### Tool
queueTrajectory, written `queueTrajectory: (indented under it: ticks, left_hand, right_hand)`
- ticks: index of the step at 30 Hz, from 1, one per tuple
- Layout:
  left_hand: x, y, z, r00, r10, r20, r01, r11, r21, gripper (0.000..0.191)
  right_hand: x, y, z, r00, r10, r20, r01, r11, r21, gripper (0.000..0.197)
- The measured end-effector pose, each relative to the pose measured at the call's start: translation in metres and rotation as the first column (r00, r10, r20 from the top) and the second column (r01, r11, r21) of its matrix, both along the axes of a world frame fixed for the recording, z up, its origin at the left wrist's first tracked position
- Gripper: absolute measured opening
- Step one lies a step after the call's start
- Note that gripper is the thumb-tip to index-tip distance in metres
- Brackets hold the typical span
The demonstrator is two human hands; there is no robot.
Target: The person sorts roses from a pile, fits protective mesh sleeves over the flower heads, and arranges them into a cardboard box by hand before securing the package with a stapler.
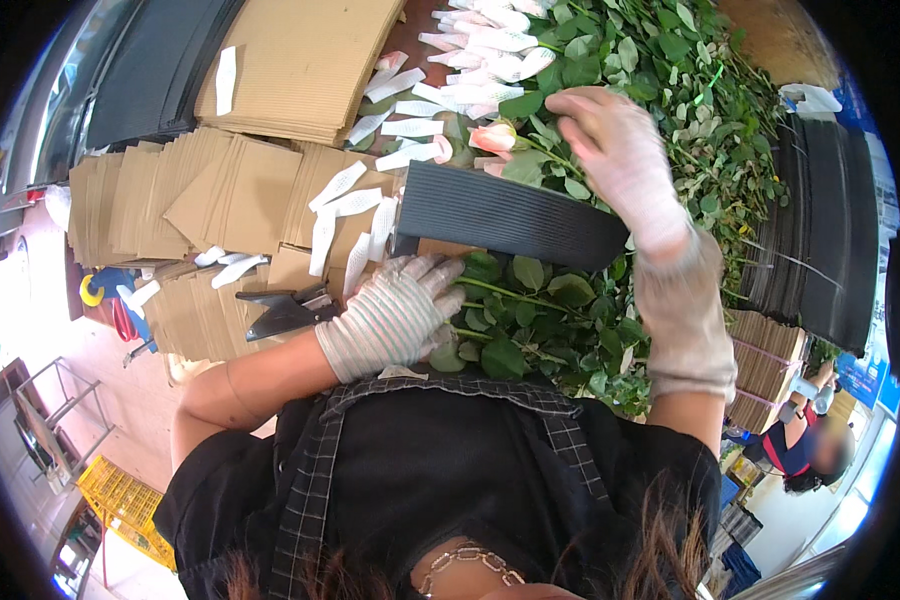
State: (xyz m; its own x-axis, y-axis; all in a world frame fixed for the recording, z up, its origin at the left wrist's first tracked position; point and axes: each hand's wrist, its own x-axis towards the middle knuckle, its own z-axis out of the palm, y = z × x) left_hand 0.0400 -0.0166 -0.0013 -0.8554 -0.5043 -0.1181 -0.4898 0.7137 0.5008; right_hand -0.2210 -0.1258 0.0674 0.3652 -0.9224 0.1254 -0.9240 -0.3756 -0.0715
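My left hand (pixel 397 315), in a pale striped glove, rests at the lower edge of a black corrugated sheet (pixel 510 214), beside green rose stems (pixel 525 294); whether it grips them cannot be told. My right hand (pixel 615 150), gloved and slightly blurred, is raised over the leafy stems at the right, its fingers bent; what it holds, if anything, is unclear. Just left of it lies a pink rose (pixel 493 139) with a bare bloom. White foam net sleeves (pixel 487 45) cover many blooms at the top. Loose net sleeves (pixel 349 202) lie on cardboard near my left hand.
A black stapler (pixel 289 311) lies left of my left hand. Cardboard sheets (pixel 292 60) and smaller cardboard pieces (pixel 232 176) are stacked at the left. Black sheets (pixel 832 225) and tied cardboard (pixel 765 367) stand at the right. Another person (pixel 802 442) is farther off at the right.
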Motion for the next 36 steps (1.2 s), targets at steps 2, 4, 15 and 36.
queueTrajectory:
  ticks: [2,4,15,36]
  left_hand:
    - [-0.001,-0.001,0.002,0.999,-0.012,-0.032,0.011,1.0,-0.022,0.048]
    - [0.002,0.004,0.0,0.997,0.021,-0.079,-0.023,0.999,-0.034,0.048]
    - [0.004,0.019,-0.014,0.991,0.121,-0.062,-0.124,0.991,-0.052,0.05]
    - [0.006,0.009,-0.015,0.989,0.047,-0.143,-0.063,0.992,-0.11,0.044]
  right_hand:
    - [-0.012,-0.019,-0.048,0.958,-0.036,-0.283,0.107,0.965,0.239,0.017]
    - [-0.014,-0.019,-0.069,0.937,0.036,-0.347,0.115,0.907,0.405,0.017]
    - [0.019,0.135,0.086,0.998,0.039,-0.043,-0.041,0.998,-0.051,0.025]
    - [0.059,0.142,-0.081,0.995,0.049,-0.086,-0.04,0.994,0.104,0.041]
